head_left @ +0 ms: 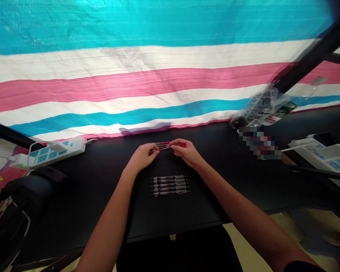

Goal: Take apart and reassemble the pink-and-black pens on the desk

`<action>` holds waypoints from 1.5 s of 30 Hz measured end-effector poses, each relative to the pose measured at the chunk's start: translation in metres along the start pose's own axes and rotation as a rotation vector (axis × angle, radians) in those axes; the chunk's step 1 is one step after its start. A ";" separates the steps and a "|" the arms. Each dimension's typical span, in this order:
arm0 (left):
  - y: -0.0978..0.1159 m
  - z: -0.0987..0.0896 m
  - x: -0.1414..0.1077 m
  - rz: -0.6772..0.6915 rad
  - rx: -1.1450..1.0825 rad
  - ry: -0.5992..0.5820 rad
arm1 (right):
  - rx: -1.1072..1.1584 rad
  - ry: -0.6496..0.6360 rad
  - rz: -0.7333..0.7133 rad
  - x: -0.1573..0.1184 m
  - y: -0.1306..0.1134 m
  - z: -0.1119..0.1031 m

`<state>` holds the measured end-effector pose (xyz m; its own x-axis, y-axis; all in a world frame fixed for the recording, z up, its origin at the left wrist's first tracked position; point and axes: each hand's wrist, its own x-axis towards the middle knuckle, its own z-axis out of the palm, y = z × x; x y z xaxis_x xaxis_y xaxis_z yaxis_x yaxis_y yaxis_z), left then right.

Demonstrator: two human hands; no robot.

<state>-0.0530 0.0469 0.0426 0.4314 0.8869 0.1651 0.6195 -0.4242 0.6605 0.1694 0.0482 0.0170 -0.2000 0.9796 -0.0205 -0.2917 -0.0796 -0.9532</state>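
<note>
Left fingers [155,152] and right fingers [175,145] closed, tips pinching a bundle of red-trimmed pens [162,146] from opposite ends, the bundle lying roughly level just above the tabletop. Exact pen count in the bundle hard to tell, fingers cover part of it, looks like 2 or 3. Left hand [143,158] and right hand [186,153] close together, both bare, forearms coming in from the bottom of the view.

Just below the hands, a row of 4 pens [170,185] lies flat and side by side on the black table [212,204], not touched by either hand, with dark barrels and white print.

Further out: white power strip [49,153] with blue panels on the table's far left, cable attached. Clear plastic bag [260,107] at the far right edge of the table, a pixelated blurred patch [259,142] just below it, contents unreadable. White device with blue keys [320,153] at right. Black bag [19,215] at lower left. Black pole [314,56] crosses the upper right, in front of a striped blue, white and pink tarp [130,87] behind the table.
</note>
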 end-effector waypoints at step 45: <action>-0.001 -0.003 0.001 -0.031 0.016 0.003 | -0.060 0.013 0.021 0.001 -0.004 -0.004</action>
<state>-0.0550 0.0491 0.0446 0.4096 0.9004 0.1466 0.6432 -0.3990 0.6535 0.1737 0.0498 0.0194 -0.1928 0.9803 -0.0439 -0.2311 -0.0889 -0.9689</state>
